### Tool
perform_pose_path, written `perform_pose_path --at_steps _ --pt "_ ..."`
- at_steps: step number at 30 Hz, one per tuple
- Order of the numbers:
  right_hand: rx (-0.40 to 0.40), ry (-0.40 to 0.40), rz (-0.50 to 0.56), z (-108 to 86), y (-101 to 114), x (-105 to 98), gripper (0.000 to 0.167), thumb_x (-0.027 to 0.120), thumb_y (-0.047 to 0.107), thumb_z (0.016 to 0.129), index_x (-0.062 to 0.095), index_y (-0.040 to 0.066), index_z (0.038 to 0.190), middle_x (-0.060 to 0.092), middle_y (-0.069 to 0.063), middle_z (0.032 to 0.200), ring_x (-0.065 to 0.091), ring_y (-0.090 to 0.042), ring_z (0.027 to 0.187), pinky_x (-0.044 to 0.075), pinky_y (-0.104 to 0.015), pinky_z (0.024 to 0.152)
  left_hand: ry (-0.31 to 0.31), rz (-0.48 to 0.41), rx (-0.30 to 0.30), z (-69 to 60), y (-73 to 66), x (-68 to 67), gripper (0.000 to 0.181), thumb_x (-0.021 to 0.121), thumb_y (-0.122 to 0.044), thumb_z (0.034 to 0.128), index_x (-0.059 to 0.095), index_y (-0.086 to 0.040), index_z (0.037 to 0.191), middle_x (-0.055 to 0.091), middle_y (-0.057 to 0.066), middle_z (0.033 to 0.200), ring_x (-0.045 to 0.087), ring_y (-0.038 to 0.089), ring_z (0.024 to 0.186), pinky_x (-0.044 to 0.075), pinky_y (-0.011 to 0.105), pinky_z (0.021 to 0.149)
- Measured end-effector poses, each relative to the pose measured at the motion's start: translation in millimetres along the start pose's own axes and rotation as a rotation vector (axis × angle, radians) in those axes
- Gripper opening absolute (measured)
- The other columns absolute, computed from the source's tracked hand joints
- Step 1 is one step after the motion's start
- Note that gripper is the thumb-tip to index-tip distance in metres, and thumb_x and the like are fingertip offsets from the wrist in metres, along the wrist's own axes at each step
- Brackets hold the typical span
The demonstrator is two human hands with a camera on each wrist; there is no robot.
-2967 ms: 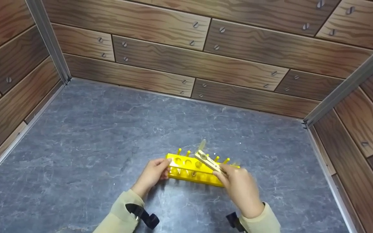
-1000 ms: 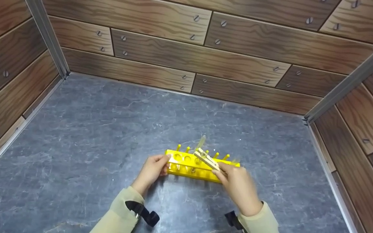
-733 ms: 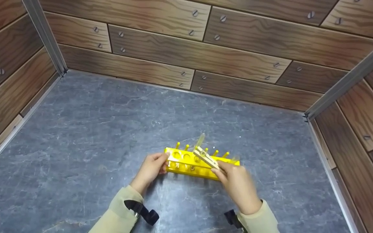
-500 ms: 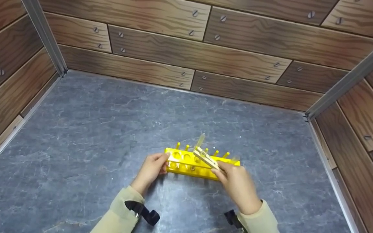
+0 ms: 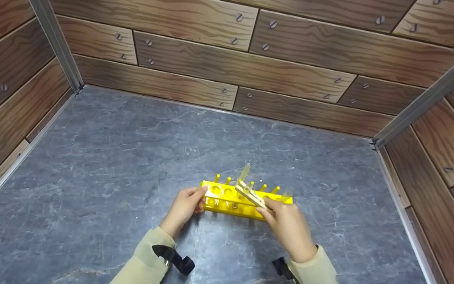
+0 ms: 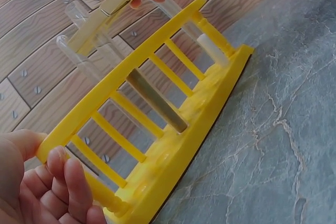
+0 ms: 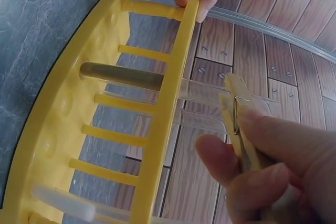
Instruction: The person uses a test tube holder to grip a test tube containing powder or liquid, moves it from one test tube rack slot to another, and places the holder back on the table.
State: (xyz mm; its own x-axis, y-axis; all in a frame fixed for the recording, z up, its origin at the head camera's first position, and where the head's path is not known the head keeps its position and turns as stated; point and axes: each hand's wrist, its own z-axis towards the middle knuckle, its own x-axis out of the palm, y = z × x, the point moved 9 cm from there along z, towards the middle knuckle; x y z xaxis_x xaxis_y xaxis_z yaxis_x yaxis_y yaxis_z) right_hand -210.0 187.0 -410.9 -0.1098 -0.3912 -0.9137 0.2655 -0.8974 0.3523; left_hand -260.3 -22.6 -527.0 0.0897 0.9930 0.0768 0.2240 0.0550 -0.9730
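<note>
My left hand (image 5: 185, 207) grips the left end of a yellow test tube rack (image 5: 231, 212), thumb on its top bar. My right hand (image 5: 290, 228) pinches a wooden test tube clamp (image 5: 252, 196). The clamp's tip lies across the upper parts of two clear tubes; I cannot tell which it grips. In the left wrist view, a test tube with brown liquid (image 6: 157, 100) stands in a rack hole. A clear test tube (image 5: 244, 172) rises behind the rack's top bar. Another test tube with white contents (image 6: 212, 50) stands at the rack's right end.
Several yellow pegs (image 5: 264, 187) stick up along the rack's back. The rack stands on a grey marbled tabletop (image 5: 164, 134). Wood-patterned walls (image 5: 191, 71) with metal corner strips enclose the back and both sides.
The head view has tilted a little, so the rack and hands appear slightly higher than at the start. Both hands keep their holds, and the clamp stays at the tubes.
</note>
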Motion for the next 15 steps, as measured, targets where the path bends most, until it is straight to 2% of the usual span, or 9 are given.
perform_pose_path --at_steps 6,15 --pt "0.007 0.020 -0.005 1.5 -2.0 1.8 0.020 0.067 0.024 0.085 0.055 0.015 0.072 0.038 0.007 0.052 0.028 -0.005 0.042 0.028 -0.020 0.040 0.001 -0.025 -0.001 3.3 1.0 2.1 0.033 0.055 -0.024 0.0932 0.056 0.002 0.073 0.048 -0.001 0.058 0.045 0.008 0.052 0.045 0.024 0.055" --pt "0.015 0.016 0.018 0.5 -3.7 3.9 0.019 0.068 0.023 0.084 0.056 0.015 0.072 0.039 0.008 0.052 0.029 -0.005 0.043 0.029 -0.020 0.041 0.010 -0.021 0.002 1.5 -0.4 2.1 0.032 0.055 -0.026 0.0939 0.056 -0.004 0.070 0.048 -0.001 0.057 0.045 0.009 0.051 0.046 0.025 0.054"
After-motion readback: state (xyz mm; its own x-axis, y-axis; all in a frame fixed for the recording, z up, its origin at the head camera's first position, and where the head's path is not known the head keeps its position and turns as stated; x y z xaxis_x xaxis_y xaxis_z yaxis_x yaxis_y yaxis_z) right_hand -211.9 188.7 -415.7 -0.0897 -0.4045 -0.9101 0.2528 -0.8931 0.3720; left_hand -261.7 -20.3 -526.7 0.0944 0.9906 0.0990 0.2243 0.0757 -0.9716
